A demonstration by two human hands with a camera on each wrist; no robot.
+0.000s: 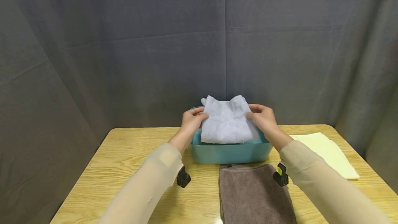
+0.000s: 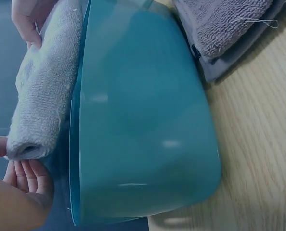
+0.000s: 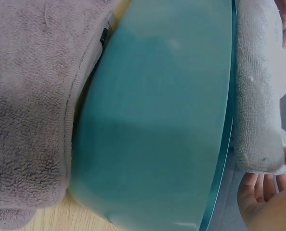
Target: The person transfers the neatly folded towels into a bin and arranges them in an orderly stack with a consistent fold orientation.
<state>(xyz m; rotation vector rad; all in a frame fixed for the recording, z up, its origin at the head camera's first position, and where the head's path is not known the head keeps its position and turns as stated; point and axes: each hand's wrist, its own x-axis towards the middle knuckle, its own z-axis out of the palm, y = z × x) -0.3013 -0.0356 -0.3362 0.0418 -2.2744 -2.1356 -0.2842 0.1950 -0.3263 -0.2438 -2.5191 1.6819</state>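
A folded white towel (image 1: 228, 122) is held up over a teal plastic basin (image 1: 230, 153). My left hand (image 1: 193, 121) pinches its left edge between thumb and fingers, and my right hand (image 1: 262, 117) pinches the right edge. In the left wrist view the towel (image 2: 46, 82) shows a rounded fold along its near side, just past the basin's rim (image 2: 78, 144). From the right wrist, the right hand's fingers (image 3: 263, 187) lie beneath the towel's end with the thumb above. Most of the basin's inside is hidden behind the towel.
A folded brown towel (image 1: 255, 193) lies on the wooden table (image 1: 130, 168) in front of the basin. To the right is a folded pale yellow cloth (image 1: 329, 155), partly behind my right forearm. A grey curtain (image 1: 168, 51) hangs behind the table.
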